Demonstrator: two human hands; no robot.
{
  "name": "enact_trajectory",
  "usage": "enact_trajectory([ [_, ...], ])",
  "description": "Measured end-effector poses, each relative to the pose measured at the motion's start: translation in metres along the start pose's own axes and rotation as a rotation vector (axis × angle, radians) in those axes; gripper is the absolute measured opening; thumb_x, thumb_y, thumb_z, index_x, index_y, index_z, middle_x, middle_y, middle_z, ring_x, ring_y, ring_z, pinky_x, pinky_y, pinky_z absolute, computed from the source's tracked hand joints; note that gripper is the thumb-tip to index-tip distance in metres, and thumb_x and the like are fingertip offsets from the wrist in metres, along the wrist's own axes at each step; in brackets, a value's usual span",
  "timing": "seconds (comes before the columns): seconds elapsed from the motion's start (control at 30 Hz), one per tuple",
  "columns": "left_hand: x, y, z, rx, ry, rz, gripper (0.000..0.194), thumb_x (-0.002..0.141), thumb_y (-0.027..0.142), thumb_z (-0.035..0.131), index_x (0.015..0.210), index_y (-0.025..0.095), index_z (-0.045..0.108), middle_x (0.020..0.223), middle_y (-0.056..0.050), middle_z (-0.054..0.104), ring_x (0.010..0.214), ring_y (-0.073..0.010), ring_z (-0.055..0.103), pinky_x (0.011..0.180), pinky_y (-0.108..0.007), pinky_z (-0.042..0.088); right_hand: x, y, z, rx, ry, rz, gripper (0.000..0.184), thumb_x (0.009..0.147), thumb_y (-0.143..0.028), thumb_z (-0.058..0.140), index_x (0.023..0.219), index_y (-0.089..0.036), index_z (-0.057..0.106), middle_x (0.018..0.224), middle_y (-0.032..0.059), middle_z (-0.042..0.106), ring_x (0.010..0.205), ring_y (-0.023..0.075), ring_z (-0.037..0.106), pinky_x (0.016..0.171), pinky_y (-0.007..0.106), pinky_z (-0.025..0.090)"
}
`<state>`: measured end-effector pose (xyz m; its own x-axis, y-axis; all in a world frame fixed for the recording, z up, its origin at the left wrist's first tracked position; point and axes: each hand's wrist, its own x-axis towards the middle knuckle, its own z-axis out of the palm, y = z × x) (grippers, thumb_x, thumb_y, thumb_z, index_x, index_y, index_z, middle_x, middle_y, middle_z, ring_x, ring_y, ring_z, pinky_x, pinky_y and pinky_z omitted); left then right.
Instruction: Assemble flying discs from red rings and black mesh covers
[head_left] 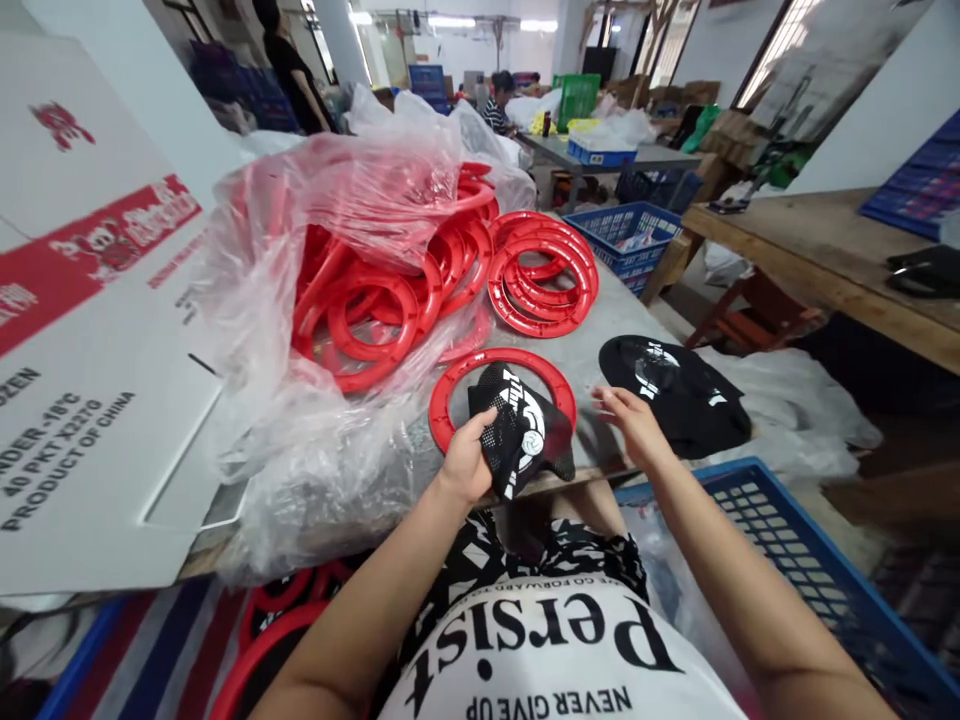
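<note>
My left hand [466, 457] is closed on a crumpled black mesh cloth with white print [517, 430], held over a single red plastic ring [459, 382] that lies flat on the grey table. My right hand [628, 420] hovers beside the cloth with its fingers stretched out and nothing in them. Just right of that hand lies a stack of flat round black printed cloths [675, 390]. A clear plastic bag [330, 300] full of red rings [375, 300] spills across the table behind, and a small pile of loose red rings [544, 270] sits beyond the single ring.
A large white printed carton [82, 330] stands at the left. A blue crate [780, 560] sits by my right knee, another blue basket [630, 235] beyond the table's far end. A wooden bench [817, 250] runs along the right. Other people work at a distant table.
</note>
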<state>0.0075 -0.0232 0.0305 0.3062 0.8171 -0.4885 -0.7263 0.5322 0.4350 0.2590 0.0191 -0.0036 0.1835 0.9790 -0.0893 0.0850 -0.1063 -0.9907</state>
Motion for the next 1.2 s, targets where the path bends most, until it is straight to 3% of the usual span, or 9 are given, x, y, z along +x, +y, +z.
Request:
enact_trajectory([
  [0.13,-0.011,-0.003,-0.008,0.121,-0.127,-0.078,0.03,0.092,0.026,0.052,0.099,0.006,0.073,0.09,-0.013,0.079,0.089,-0.0234,0.076,0.098,-0.039,0.056,-0.016,-0.006,0.032,0.27,-0.287,0.105,0.063,0.075,-0.072,0.07,0.116,-0.024,0.067,0.117,0.0103,0.072,0.11,0.0248,0.067,0.1,0.041,0.05],
  [0.27,-0.022,-0.015,-0.023,0.26,-0.213,-0.033,0.028,0.082,0.027,0.068,0.101,0.008,0.073,0.09,-0.013,0.079,0.09,-0.0258,0.076,0.095,-0.04,0.057,-0.034,-0.018,0.049,0.397,-0.603,0.387,0.055,0.072,-0.069,0.074,0.099,-0.02,0.071,0.098,0.0091,0.075,0.089,0.0229,0.071,0.081,0.036,0.057],
  [0.47,-0.034,-0.005,-0.067,0.748,-0.291,0.228,0.047,0.08,0.038,0.076,0.123,0.019,0.068,0.12,-0.011,0.074,0.109,-0.0281,0.07,0.101,-0.044,0.052,-0.044,-0.023,0.025,0.363,-0.54,0.302,0.039,0.062,-0.04,0.091,0.076,-0.018,0.062,0.069,-0.0028,0.066,0.059,0.0091,0.058,0.059,0.021,0.046],
  [0.63,0.001,0.036,-0.088,1.61,0.072,0.801,0.032,0.093,0.034,0.055,0.118,0.021,0.071,0.142,-0.011,0.062,0.138,-0.0296,0.05,0.123,-0.054,0.028,-0.045,-0.044,0.033,0.118,-0.683,0.147,0.045,0.073,-0.055,0.081,0.081,-0.017,0.059,0.071,-0.0032,0.059,0.064,0.0099,0.052,0.06,0.022,0.04],
  [0.77,0.013,0.037,-0.1,2.034,0.205,0.731,0.043,0.091,0.034,0.058,0.13,0.017,0.065,0.158,-0.017,0.043,0.152,-0.0354,0.031,0.126,-0.055,0.02,-0.054,-0.065,0.038,-0.031,-0.802,0.013,0.045,0.085,-0.061,0.067,0.085,-0.018,0.053,0.073,-0.004,0.051,0.066,0.0101,0.046,0.06,0.022,0.038],
  [0.9,-0.004,-0.001,-0.106,2.153,0.251,0.727,0.052,0.091,0.036,0.059,0.139,0.018,0.059,0.159,-0.02,0.04,0.147,-0.0401,0.037,0.12,-0.06,0.03,-0.064,-0.074,0.028,-0.139,-0.811,-0.104,0.043,0.093,-0.061,0.057,0.085,-0.019,0.052,0.076,-0.0034,0.047,0.068,0.0105,0.043,0.061,0.023,0.037],
  [1.0,-0.018,-0.022,-0.105,2.159,0.201,0.74,0.053,0.092,0.034,0.058,0.144,0.027,0.055,0.158,-0.013,0.045,0.142,-0.0389,0.043,0.116,-0.064,0.032,-0.067,-0.074,0.025,-0.173,-0.84,-0.135,0.041,0.096,-0.059,0.052,0.087,-0.019,0.051,0.079,-0.0023,0.049,0.071,0.0112,0.044,0.064,0.023,0.038],
  [1.13,-0.034,-0.01,-0.09,1.873,0.2,0.826,0.045,0.097,0.034,0.049,0.141,0.031,0.059,0.154,-0.009,0.05,0.142,-0.0343,0.044,0.12,-0.06,0.026,-0.073,-0.077,0.033,-0.199,-0.923,-0.173,0.038,0.097,-0.056,0.051,0.089,-0.019,0.051,0.078,-0.003,0.048,0.071,0.0108,0.043,0.064,0.023,0.037],
  [1.2,-0.043,0.005,-0.078,1.595,0.062,0.816,0.046,0.1,0.044,0.041,0.14,0.03,0.059,0.152,-0.009,0.053,0.144,-0.031,0.042,0.123,-0.055,0.022,-0.077,-0.083,0.039,-0.222,-0.987,-0.215,0.035,0.099,-0.053,0.049,0.088,-0.019,0.051,0.077,-0.0033,0.049,0.07,0.0106,0.043,0.065,0.023,0.037],
])
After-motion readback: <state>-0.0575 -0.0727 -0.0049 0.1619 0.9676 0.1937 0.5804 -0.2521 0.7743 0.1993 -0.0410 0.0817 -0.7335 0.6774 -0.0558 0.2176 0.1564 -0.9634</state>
